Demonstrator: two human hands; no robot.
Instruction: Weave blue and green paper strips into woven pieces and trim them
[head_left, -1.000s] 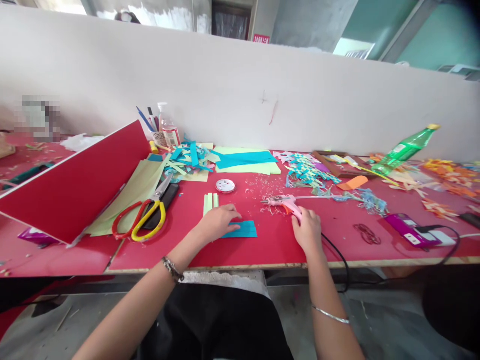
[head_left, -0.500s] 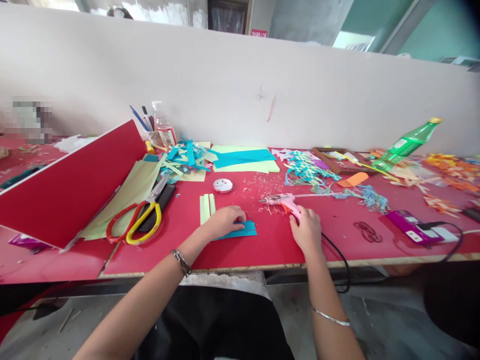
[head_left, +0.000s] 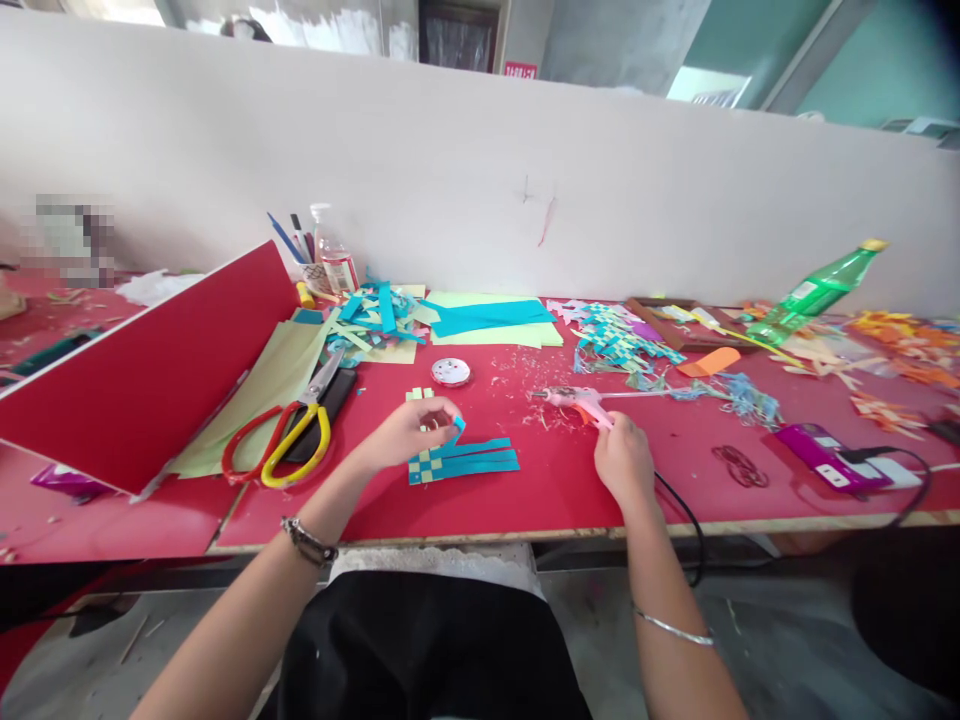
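Observation:
A small woven piece of blue and pale green paper strips [head_left: 480, 460] lies on the red table in front of me. My left hand [head_left: 409, 432] is above its left part, thumb and finger pinching the raised end of one blue strip [head_left: 459, 426]. The fingers cover some of the checkered weave. To the right, my right hand [head_left: 624, 462] is wrapped around the handle of a pink hot glue gun [head_left: 577, 400]. Its nozzle points left and a clear glue stick sticks out behind it.
Scissors with red and yellow handles [head_left: 296, 440] lie left, beside a slanted red board [head_left: 172, 350]. A round white lid [head_left: 451, 372] sits behind the weave. Cut strips [head_left: 382, 320], finished woven pieces [head_left: 619, 335], a green bottle [head_left: 817, 290] and a purple power box [head_left: 825, 458] are around.
My left hand has moved left and up off the strips, lifting one blue strip end and uncovering the checkered weave. My right hand and the glue gun have shifted slightly right.

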